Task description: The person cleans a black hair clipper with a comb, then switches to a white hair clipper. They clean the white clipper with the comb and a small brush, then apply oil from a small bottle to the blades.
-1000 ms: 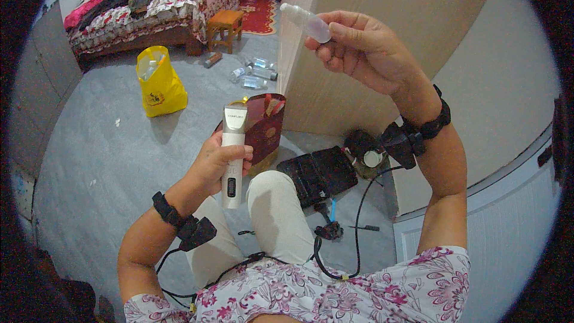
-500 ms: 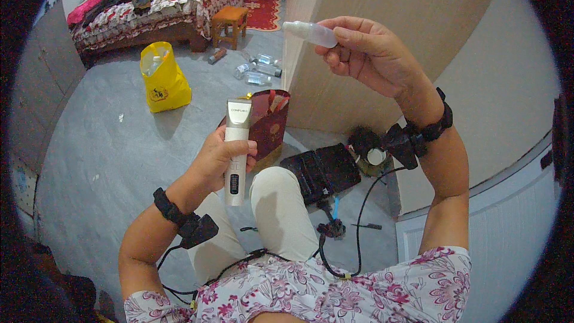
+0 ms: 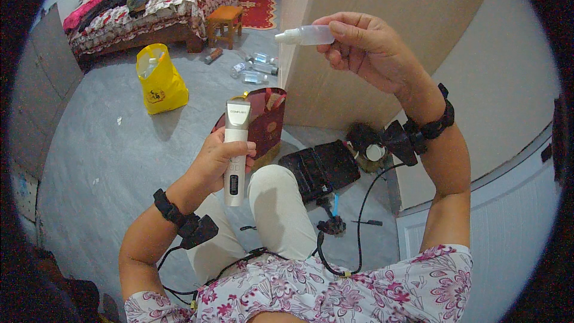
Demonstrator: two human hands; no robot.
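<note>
My left hand is wrapped around the white body of a hair clipper, held upright above my lap with its silver head at the top. A small dark display shows on its lower half. Raised at the upper right, my right hand pinches a small translucent dropper bottle by its base. The bottle lies nearly level, its narrow white tip toward the left, well above and to the right of the clipper head. Whether any liquid is inside I cannot tell.
Behind the clipper stands a dark red paper bag. A black case lies right of my knees, near a round container. Further off are a yellow bag, several plastic bottles, a stool and a bed. Cables hang from my wrist devices.
The dropper bottle has turned from tip slightly raised to nearly level, with its tip lower and a little further left. My left hand and the clipper have stayed almost still.
</note>
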